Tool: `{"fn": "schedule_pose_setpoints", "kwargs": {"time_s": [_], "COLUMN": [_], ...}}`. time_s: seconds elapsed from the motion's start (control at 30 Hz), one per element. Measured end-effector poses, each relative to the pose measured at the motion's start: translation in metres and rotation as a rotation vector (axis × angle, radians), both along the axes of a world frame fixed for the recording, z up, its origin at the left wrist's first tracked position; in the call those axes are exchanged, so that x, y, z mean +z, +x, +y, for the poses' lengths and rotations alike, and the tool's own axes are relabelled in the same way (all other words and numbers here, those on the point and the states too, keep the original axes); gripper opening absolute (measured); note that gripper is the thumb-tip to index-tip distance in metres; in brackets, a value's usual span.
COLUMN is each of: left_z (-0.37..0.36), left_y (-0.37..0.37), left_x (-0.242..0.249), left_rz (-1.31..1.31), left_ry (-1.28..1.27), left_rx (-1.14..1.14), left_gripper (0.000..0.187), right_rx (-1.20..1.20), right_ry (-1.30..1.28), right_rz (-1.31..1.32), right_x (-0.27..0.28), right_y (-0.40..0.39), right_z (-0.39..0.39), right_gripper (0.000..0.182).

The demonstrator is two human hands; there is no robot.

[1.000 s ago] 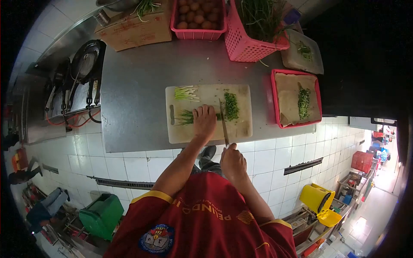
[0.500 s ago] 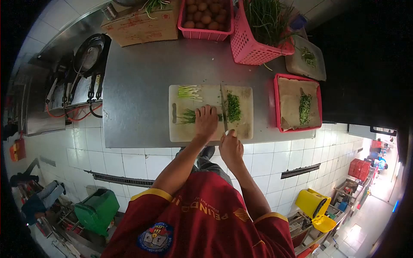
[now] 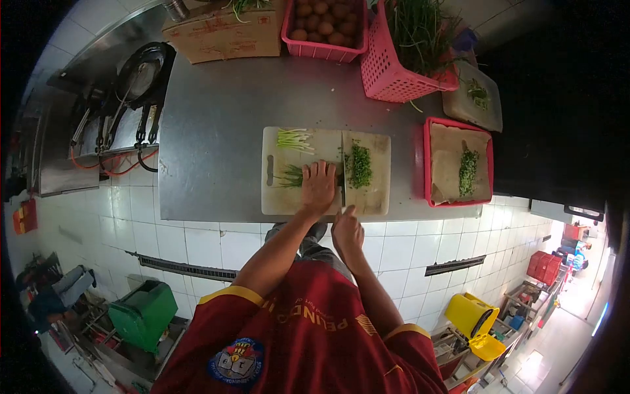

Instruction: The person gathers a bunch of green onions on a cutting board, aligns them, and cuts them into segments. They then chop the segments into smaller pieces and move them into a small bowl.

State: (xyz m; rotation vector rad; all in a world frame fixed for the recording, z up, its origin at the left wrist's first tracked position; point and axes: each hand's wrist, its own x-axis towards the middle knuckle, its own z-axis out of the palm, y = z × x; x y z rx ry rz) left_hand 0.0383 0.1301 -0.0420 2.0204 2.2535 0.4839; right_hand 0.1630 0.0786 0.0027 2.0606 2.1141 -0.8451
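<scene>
On the white cutting board [image 3: 289, 203], my left hand [image 3: 319, 187] lies across a bunch of green onion tops [image 3: 291, 176] and holds it down, fingers side by side over the stalks. My right hand [image 3: 348, 230], at the board's near edge, is closed around the handle of a kitchen knife [image 3: 343, 157]. The blade points away from me, just right of my left fingertips. Right of the blade lies a pile of chopped green onion [image 3: 360, 165]. Pale green onion stems [image 3: 294, 140] rest at the board's upper left.
The steel table [image 3: 210, 131] carries a red tray [image 3: 428, 161] with paper and chopped greens at right. Behind stand a pink basket of green onions [image 3: 387, 75], a pink crate of eggs [image 3: 325, 51], a cardboard box [image 3: 223, 38] and a plastic container [image 3: 489, 115]. Pans [image 3: 141, 75] are at left.
The knife has turned more upright in view, and my right hand has shifted slightly left and toward me. My left hand stays on the green onions. The whole view has shifted a little.
</scene>
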Motion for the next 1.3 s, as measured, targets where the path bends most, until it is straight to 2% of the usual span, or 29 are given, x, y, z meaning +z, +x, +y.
{"fn": "schedule_pose_setpoints", "kwargs": {"time_s": [0.03,0.13,0.27,0.4,0.57,0.67,0.77,0.93,1.0,1.07,1.1,1.17,1.3], "left_z": [0.003,0.004,0.003,0.006,0.002,0.006,0.004,0.004,0.003,0.000,0.001,0.004,0.004], "left_y": [0.000,-0.001,-0.001,-0.001,0.000,-0.002,-0.001,-0.001,-0.003,-0.003,-0.003,-0.004,-0.001], "left_x": [0.002,0.002,0.000,-0.002,-0.005,0.001,0.002,-0.002,0.002,0.004,0.003,-0.001,0.000], "left_rz": [-0.005,0.061,0.048,0.041,0.040,0.015,0.033,0.038,0.011,-0.001,0.002,0.021,0.014], "left_ry": [0.015,0.106,0.063,0.031,0.089,0.066,0.034,0.035,-0.006,-0.027,-0.021,0.002,0.007], "left_rx": [0.006,0.007,0.000,0.008,-0.009,-0.010,-0.007,0.000,-0.019,-0.028,-0.028,-0.017,-0.016], "left_gripper": [0.024,0.023,0.022,0.022,0.019,0.019,0.021,0.026,0.028,0.028,0.028,0.028,0.027], "right_rx": [0.000,0.054,0.087,0.040,0.007,0.006,0.039,0.030,0.000,-0.015,0.012,-0.011,0.017], "right_ry": [0.038,-0.062,-0.141,-0.161,-0.092,0.001,-0.011,-0.069,-0.143,-0.177,-0.101,-0.060,-0.008], "right_rz": [-0.020,-0.019,-0.089,-0.097,-0.073,-0.022,-0.032,-0.047,-0.047,-0.060,-0.056,0.021,0.013], "right_x": [0.017,0.071,0.102,0.082,-0.003,0.012,0.053,0.083,0.077,0.042,0.014,-0.001,0.026], "right_y": [-0.007,-0.010,-0.008,-0.005,0.006,-0.006,-0.013,-0.007,-0.005,0.003,0.007,0.009,-0.010], "right_z": [0.011,0.028,0.010,-0.019,-0.024,0.005,0.020,-0.009,-0.022,-0.035,-0.043,-0.037,0.009], "right_gripper": [0.033,0.034,0.034,0.034,0.034,0.034,0.034,0.030,0.031,0.032,0.032,0.034,0.034]}}
